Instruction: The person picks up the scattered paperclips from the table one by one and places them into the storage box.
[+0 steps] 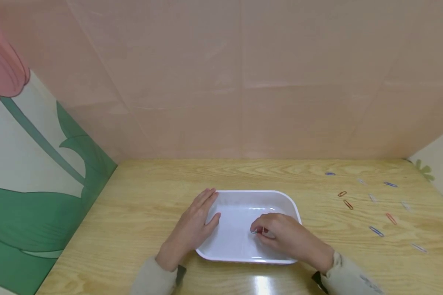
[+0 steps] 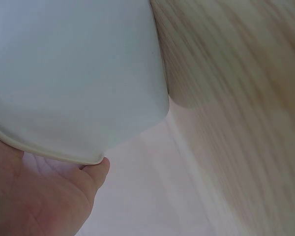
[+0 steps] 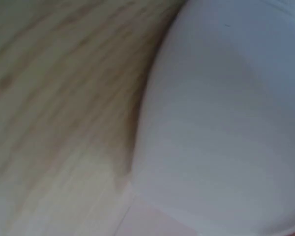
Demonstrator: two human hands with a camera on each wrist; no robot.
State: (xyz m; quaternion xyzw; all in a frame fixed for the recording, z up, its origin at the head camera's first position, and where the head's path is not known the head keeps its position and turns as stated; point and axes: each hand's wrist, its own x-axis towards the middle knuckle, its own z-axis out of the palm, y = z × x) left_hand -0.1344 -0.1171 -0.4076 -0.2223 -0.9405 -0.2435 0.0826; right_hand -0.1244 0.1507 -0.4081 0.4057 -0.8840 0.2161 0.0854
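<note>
A white rectangular tray (image 1: 236, 229) with rounded corners sits on the wooden table. My left hand (image 1: 195, 221) rests along its left rim, fingers straight and the thumb reaching over the inside. The left wrist view shows this hand (image 2: 49, 196) against the rim (image 2: 64, 158), one fingertip at the corner. Over the tray's right half, my right hand (image 1: 280, 233) pinches a small paper clip (image 1: 254, 232), mostly hidden by the fingers. Only the tray's outer wall (image 3: 206, 137) and the table fill the right wrist view, with that hand nearly out of frame.
On the table right of the tray lie several scattered paper clips, among them a blue one (image 1: 376, 231), a red one (image 1: 348, 204) and a pale one (image 1: 419, 248). A pinkish sheet (image 1: 240, 102) stands behind the table, a flower-painted panel (image 1: 70, 164) at left.
</note>
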